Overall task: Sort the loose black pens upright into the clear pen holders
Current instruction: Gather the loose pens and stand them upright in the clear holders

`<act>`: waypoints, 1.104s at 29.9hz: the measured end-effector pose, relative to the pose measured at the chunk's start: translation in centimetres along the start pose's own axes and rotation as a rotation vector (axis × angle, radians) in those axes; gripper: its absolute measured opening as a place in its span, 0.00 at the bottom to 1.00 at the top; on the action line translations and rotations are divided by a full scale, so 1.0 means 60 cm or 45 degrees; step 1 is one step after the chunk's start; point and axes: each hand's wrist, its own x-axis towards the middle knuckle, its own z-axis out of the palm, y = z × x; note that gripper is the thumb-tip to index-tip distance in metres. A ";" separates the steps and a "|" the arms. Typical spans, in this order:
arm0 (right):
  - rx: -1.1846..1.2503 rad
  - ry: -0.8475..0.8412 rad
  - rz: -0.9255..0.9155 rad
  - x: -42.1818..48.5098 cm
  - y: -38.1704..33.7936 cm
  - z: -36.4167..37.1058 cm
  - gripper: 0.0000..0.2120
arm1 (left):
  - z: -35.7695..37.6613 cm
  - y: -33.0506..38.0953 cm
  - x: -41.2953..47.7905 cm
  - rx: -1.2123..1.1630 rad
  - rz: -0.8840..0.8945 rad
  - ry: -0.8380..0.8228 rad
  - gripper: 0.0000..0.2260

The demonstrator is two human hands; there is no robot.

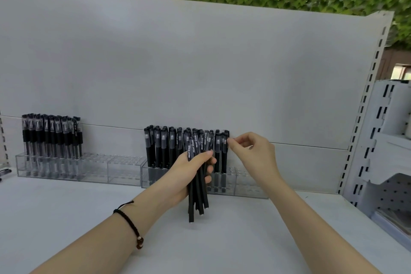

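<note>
My left hand (191, 173) grips a bundle of several black pens (198, 193), held upright just above the white shelf in front of the middle clear pen holder (246, 184). Many black pens (160, 147) stand upright in that holder's left and middle slots. My right hand (251, 151) is at the right end of the row, its thumb and forefinger pinching the cap of the rightmost standing pen (225, 151). Another clear holder (93, 168) on the left carries several upright pens (51, 135) in its left half.
The white shelf surface (66, 207) stretches in front of the holders, backed by a white panel (200, 62). A slotted upright (364, 104) and white shelving (391, 162) stand at the right. Something dark lies at the far left edge (4, 172).
</note>
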 end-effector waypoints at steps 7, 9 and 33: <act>0.213 -0.312 -0.085 -0.014 -0.022 -0.009 0.08 | 0.004 -0.013 0.001 -0.048 0.028 0.026 0.08; 0.206 -0.359 -0.055 -0.014 -0.018 -0.004 0.06 | 0.006 -0.014 -0.004 -0.030 0.028 -0.013 0.08; 0.240 0.201 -0.099 0.037 0.006 -0.020 0.05 | 0.002 -0.014 0.009 -0.163 0.108 0.109 0.17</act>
